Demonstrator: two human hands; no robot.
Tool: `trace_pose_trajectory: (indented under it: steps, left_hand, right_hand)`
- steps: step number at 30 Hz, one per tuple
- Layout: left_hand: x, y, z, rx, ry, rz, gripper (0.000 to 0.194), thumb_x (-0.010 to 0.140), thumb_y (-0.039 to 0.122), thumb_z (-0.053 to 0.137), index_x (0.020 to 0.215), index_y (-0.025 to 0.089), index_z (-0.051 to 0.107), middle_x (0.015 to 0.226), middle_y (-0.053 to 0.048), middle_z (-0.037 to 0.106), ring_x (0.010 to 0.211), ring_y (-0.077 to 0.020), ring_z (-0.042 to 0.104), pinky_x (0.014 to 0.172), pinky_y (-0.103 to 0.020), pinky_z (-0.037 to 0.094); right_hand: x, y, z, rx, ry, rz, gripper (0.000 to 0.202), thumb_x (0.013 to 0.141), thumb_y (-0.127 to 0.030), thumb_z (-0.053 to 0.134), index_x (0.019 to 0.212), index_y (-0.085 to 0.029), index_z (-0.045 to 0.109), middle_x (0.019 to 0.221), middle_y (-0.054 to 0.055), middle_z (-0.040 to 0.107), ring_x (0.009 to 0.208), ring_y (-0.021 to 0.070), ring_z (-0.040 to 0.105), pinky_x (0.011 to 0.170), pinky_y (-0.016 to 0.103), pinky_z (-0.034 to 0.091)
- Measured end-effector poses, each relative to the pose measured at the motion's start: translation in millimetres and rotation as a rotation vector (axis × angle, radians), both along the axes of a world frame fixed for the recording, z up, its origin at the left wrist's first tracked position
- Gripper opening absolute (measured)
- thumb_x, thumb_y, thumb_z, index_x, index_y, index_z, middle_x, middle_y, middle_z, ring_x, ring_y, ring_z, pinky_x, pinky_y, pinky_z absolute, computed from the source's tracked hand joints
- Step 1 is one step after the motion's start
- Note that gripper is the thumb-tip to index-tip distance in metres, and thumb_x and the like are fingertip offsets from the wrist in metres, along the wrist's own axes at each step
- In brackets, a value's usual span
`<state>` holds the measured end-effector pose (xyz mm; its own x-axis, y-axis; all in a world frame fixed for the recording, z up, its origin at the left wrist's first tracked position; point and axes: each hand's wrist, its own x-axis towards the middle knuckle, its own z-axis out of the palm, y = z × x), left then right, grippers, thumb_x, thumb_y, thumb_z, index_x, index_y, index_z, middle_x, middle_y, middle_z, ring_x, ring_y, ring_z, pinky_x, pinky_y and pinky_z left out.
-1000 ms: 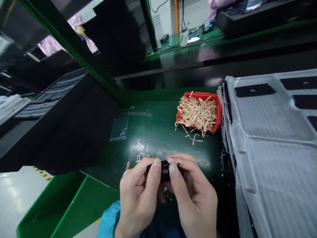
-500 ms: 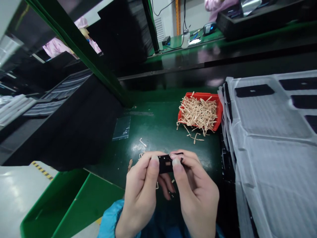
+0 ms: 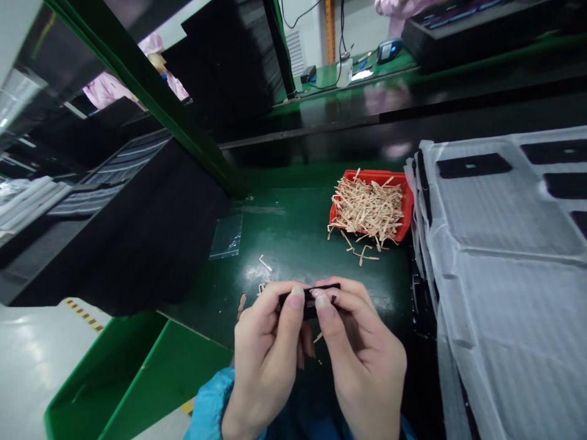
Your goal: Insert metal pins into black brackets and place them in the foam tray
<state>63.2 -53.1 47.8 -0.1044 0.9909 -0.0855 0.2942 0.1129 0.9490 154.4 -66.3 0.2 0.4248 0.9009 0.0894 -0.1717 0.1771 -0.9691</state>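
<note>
Between my two hands is a small flat black plate (image 3: 310, 311), seen nearly edge-on and partly covered by my fingers. My left hand (image 3: 266, 348) pinches its left end with the thumb on the near side. My right hand (image 3: 364, 348) grips the right end, thumb and forefinger close together near the plate's middle. What the right fingertips press on there is too small to make out. Below the hands, a few thin pale strips (image 3: 318, 337) lie on the green table (image 3: 284, 229).
A red bin (image 3: 406, 211) heaped with thin beige strips (image 3: 369, 208) stands ahead. White trays (image 3: 499, 293) holding black plates (image 3: 474, 165) are stacked at right. A clear plastic bag (image 3: 227, 237) lies left, above a green bin (image 3: 151, 373). People in pink work across the bench.
The black plate has tipped from showing its face with a square hole to nearly edge-on. My left thumb has moved slightly right and closer to my right thumb.
</note>
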Motion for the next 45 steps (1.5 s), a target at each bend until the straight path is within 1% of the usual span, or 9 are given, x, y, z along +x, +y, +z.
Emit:
trace_pose_trajectory:
  steps: [7,17,21,25,29,31,37,42,45]
  left_hand:
    - [0,1,-0.9,0.042,-0.065,0.034,0.021,0.1,0.036,0.063,0.093,0.019,0.073,0.059,0.003,0.061,0.046,-0.008,0.052,0.04,-0.015,0.04]
    - [-6,2,-5.7,0.082,-0.025,-0.017,0.022,0.102,0.037,0.063,0.1,0.018,0.074,0.065,0.003,0.062,0.049,-0.0074,0.054,0.043,-0.015,0.042]
    - [-7,4,-6.9,0.089,-0.02,-0.048,0.026,0.103,0.039,0.061,0.102,0.017,0.074,0.065,0.002,0.062,0.049,-0.0082,0.054,0.042,-0.015,0.042]
    - [-11,6,-11.2,0.036,-0.155,-0.067,0.03,0.105,0.042,0.057,0.103,0.017,0.074,0.063,0.001,0.061,0.051,-0.0077,0.053,0.044,-0.013,0.043]
    - [-16,6,-10.7,-0.091,-0.387,-0.223,0.035,0.107,0.043,0.052,0.116,0.014,0.07,0.063,-0.003,0.067,0.049,-0.0126,0.063,0.043,-0.018,0.052]
    - [-16,5,-5.9,-0.132,-0.426,-0.278,0.035,0.107,0.041,0.052,0.122,0.013,0.068,0.068,-0.005,0.072,0.048,-0.0148,0.067,0.044,-0.022,0.057]
    - [-10,-1,10.2,-0.135,-0.209,-0.156,0.03,0.097,0.033,0.071,0.119,0.014,0.072,0.066,-0.002,0.072,0.048,-0.0147,0.069,0.047,-0.022,0.061]
    - [-8,1,3.7,-0.014,-0.207,-0.18,0.021,0.099,0.032,0.068,0.112,0.017,0.075,0.071,-0.002,0.074,0.047,-0.0118,0.068,0.046,-0.018,0.059]
    - [-9,2,-3.4,-0.02,-0.263,-0.169,0.031,0.105,0.04,0.057,0.108,0.015,0.076,0.067,-0.003,0.072,0.047,-0.0128,0.066,0.046,-0.02,0.059]
  right_hand:
    - [-1,-2,-0.9,-0.012,0.028,0.023,0.01,0.097,-0.027,0.067,0.094,-0.029,0.076,0.106,0.002,0.073,0.093,0.0169,0.072,0.081,0.029,0.062]
    - [-1,-1,-1.2,0.007,0.011,0.016,0.01,0.097,-0.026,0.067,0.094,-0.029,0.076,0.105,0.002,0.073,0.093,0.0172,0.073,0.083,0.029,0.062]
    - [-1,-1,-1.5,0.02,-0.011,0.007,0.01,0.097,-0.026,0.066,0.094,-0.029,0.075,0.105,0.001,0.073,0.096,0.0161,0.073,0.082,0.026,0.062]
    - [-1,0,-2.5,0.02,-0.01,-0.001,0.01,0.097,-0.025,0.067,0.096,-0.029,0.076,0.107,0.001,0.074,0.098,0.0155,0.073,0.082,0.024,0.061]
    - [0,-1,-4.5,0.005,-0.021,-0.045,0.011,0.097,-0.026,0.067,0.094,-0.029,0.077,0.109,0.0,0.074,0.098,0.0134,0.074,0.083,0.021,0.06]
    - [0,-2,-5.2,-0.003,-0.024,-0.062,0.011,0.097,-0.027,0.067,0.094,-0.029,0.077,0.111,0.0,0.074,0.097,0.0129,0.074,0.083,0.02,0.06]
    - [1,-3,-1.5,-0.005,0.005,-0.05,0.012,0.098,-0.027,0.066,0.092,-0.028,0.077,0.107,-0.001,0.074,0.094,0.0108,0.074,0.081,0.016,0.059]
    - [2,0,1.6,0.008,0.007,-0.062,0.013,0.097,-0.028,0.067,0.089,-0.028,0.077,0.103,-0.001,0.075,0.092,0.0112,0.073,0.075,0.015,0.059]
    - [1,-1,1.0,-0.001,-0.005,-0.055,0.012,0.096,-0.028,0.067,0.09,-0.027,0.078,0.103,0.0,0.075,0.092,0.0126,0.073,0.078,0.017,0.06]
